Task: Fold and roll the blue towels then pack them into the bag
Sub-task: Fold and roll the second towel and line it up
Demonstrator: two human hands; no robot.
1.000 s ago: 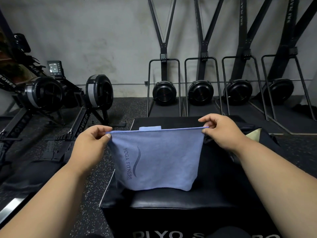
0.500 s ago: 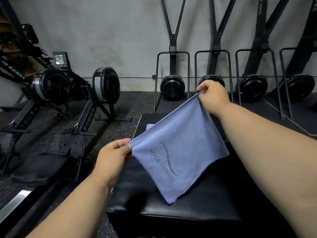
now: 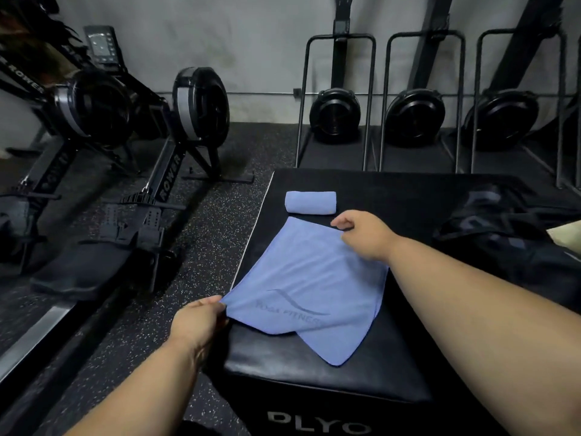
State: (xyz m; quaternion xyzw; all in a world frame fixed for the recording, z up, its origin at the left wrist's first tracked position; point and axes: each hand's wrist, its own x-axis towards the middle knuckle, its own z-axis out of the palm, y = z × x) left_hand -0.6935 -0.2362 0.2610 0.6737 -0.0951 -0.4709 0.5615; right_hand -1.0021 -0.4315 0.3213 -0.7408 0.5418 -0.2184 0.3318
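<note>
I'm laying the blue towel (image 3: pixel 308 278) flat on the plyo box (image 3: pixel 314 382), left hand (image 3: pixel 198 322) pinching its near corner, right hand (image 3: pixel 364 234) seemingly pinching the far edge. Rolling it tightly is coming next.

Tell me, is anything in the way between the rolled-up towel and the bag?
Nothing visible. The rolled towel lies at the far edge of the black box, and the dark bag sits to its right. Only bare box top lies between them. The right hand is nearer, on the flat towel.
</note>
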